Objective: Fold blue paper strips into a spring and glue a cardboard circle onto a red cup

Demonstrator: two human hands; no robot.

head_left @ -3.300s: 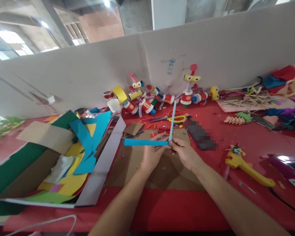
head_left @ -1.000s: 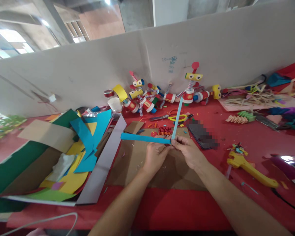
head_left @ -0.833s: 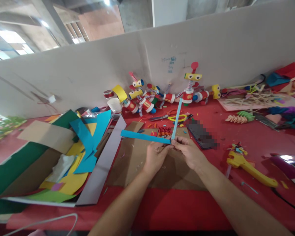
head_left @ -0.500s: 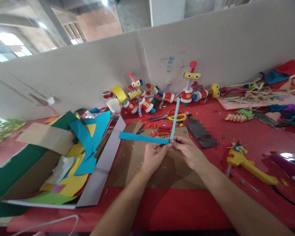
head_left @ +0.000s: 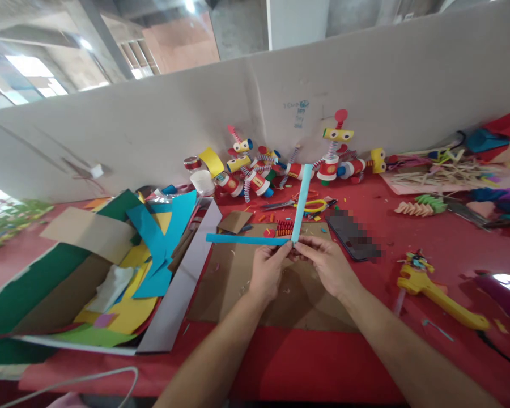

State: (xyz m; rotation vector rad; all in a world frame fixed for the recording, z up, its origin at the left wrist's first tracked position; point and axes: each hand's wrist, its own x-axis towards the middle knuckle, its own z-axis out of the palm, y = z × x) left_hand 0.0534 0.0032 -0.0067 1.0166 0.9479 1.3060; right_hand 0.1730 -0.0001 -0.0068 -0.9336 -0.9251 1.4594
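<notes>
Two paper strips meet at a corner between my hands, held above a brown cardboard sheet [head_left: 297, 303]. The darker blue strip [head_left: 244, 239] reaches out to the left, nearly level. A light blue strip [head_left: 301, 204] stands up from the corner, leaning slightly right. My left hand [head_left: 267, 271] is closed, thumb and fingers pinching the corner at the darker strip's end. My right hand [head_left: 329, 265] is closed too, its fingertips pinching the foot of the light blue strip. The fingertips partly hide how the strips overlap. Just beyond lies a red and orange folded paper spring [head_left: 285, 227].
An open box [head_left: 161, 306] of coloured paper stands left. Scissors with yellow handles [head_left: 314, 205] and a phone [head_left: 352, 235] lie beyond my hands. A yellow glue gun [head_left: 442, 297] rests right. Several paper-cup figures [head_left: 327, 167] line the grey partition [head_left: 174, 124].
The light blue strip has turned to show its wider face, and the darker strip is now seen more edge-on. My hands stay at the corner; the whole view has shifted slightly.
</notes>
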